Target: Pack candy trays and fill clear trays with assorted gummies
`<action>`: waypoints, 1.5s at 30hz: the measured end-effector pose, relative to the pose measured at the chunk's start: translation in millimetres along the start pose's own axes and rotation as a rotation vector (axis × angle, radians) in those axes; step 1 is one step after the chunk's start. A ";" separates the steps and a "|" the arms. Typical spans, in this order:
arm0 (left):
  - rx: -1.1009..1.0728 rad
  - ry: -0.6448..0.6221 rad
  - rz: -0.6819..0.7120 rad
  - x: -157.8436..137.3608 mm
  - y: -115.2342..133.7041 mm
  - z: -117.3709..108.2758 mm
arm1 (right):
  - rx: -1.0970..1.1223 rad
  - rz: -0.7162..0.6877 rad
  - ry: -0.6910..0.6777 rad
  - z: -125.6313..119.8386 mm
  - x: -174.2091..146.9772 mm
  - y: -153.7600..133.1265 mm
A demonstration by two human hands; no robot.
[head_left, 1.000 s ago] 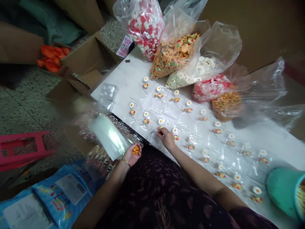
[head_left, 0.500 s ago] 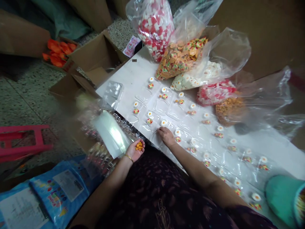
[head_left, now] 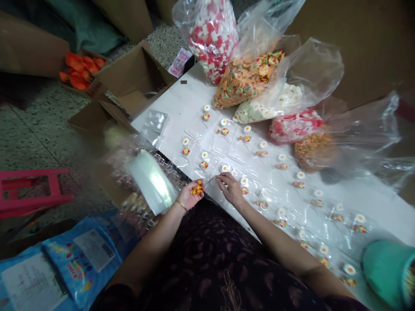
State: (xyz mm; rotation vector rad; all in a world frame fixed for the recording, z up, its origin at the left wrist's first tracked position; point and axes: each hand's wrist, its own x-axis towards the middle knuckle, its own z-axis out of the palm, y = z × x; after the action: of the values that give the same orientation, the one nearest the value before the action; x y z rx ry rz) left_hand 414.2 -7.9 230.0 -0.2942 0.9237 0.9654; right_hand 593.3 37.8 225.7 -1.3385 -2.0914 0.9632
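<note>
My left hand (head_left: 191, 195) is cupped palm up at the table's front edge, curled around several small orange pieces (head_left: 197, 188). Just right of it, my right hand (head_left: 229, 189) hovers over the clear plastic trays with its fingers a little apart; I see nothing between them. Beyond its fingertips lies a white disc with a yellow centre (head_left: 225, 168), like a fried egg. To the left, a clear tray (head_left: 212, 160) holds another egg disc and a round, colourful pizza-like piece (head_left: 204, 165). Similar trays with such pieces run in rows along the white table (head_left: 171, 97).
Clear bags of pink-and-white pieces (head_left: 212, 39), orange pieces (head_left: 240, 82) and egg discs (head_left: 259, 108) stand at the back. A green tub (head_left: 382, 268) is at right. Clear plastic sleeves (head_left: 152, 181), cardboard boxes (head_left: 129, 71), blue bags (head_left: 81, 259) and a pink stool (head_left: 53, 188) are left.
My left hand has moved right and slightly up, closer to my right hand. My right hand has drawn slightly right and its fingers have parted.
</note>
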 end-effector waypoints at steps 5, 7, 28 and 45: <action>0.109 -0.019 0.053 6.4 -4.6 8.0 | 0.129 -0.120 -0.268 15.0 23.4 -30.4; 0.146 0.013 0.056 5.5 -3.0 6.3 | 0.159 -0.080 -0.291 21.0 30.7 -27.4; -0.125 0.174 0.174 -23.5 22.8 -41.4 | -0.395 0.235 -0.373 62.6 120.1 -11.8; -0.058 0.033 0.235 -1.0 31.4 -17.6 | 0.019 -0.236 -0.496 45.8 86.1 -50.6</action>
State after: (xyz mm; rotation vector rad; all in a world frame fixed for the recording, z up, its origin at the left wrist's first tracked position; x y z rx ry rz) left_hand 379.0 -1.2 225.5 -0.2548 0.9768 1.2078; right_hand 496.4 88.3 236.8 -0.8716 -2.5205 1.3031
